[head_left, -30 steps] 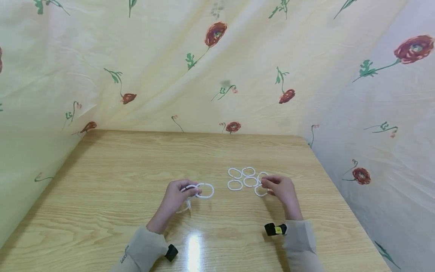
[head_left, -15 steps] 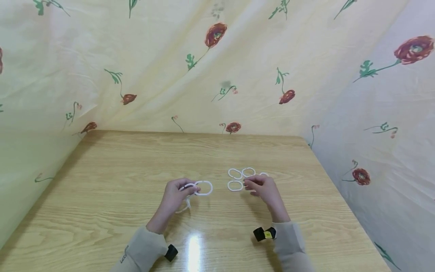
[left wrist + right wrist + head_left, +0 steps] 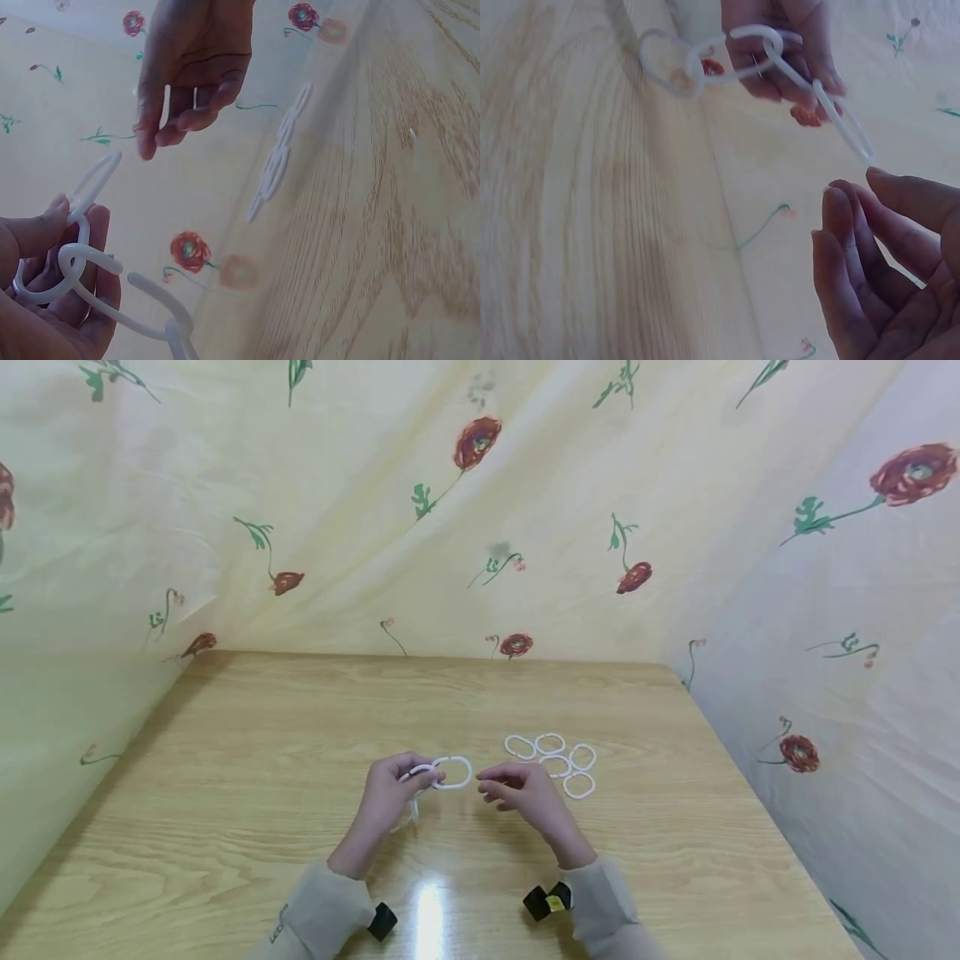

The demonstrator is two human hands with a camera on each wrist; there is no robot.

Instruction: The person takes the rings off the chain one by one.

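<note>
Left hand (image 3: 386, 793) grip grasping ring chain (image 3: 438, 774); right hand (image 3: 525, 793) released; five loose rings (image 3: 558, 762).

The wooden counter (image 3: 262, 760) is light brown and shiny. Five small white rings (image 3: 556, 760) lie flat on it, close together.

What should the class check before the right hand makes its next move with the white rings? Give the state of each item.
1. The left hand grips the ring chain firmly: ok.
2. The end ring sticks out free towards the right hand: ok.
3. The right hand holds a ring to add: not ok; neither wrist view shows one in its fingers.
4. Loose rings lie on the table beside the right hand: ok, five in view.
5. The hands have a gap between them: ok.
</note>
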